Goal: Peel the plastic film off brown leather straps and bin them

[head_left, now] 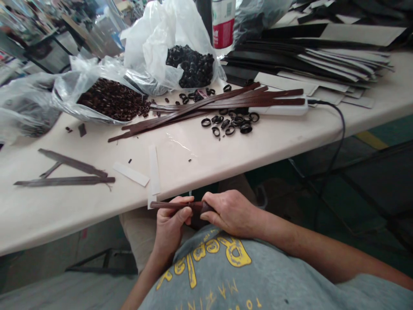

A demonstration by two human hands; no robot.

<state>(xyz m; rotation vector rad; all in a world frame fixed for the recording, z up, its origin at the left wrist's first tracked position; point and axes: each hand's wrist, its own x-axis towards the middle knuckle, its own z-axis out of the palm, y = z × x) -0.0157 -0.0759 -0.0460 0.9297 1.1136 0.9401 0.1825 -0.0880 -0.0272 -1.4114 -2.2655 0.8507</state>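
Just off the table's front edge, a dark brown leather strap [167,205] is stretched between my hands. My left hand [172,221] pinches it between thumb and fingers, and its folded end sticks out to the left. My right hand [230,213] is closed around the other part, with a dark brown piece showing at the thumb. Whether a small loop sits on the strap between the hands, I cannot tell. More brown straps [206,105] lie crossed on the table ahead. Several black ring-shaped loops [230,122] are scattered beside them.
On the table [80,215], a plastic bag of brown loops [109,99] and another of black loops [190,66] stand at the back. Dark strips [64,181] and white strips [132,173] lie at left. Flat black pieces [306,60] are stacked right, near a white device [280,110] with a cable [342,125].
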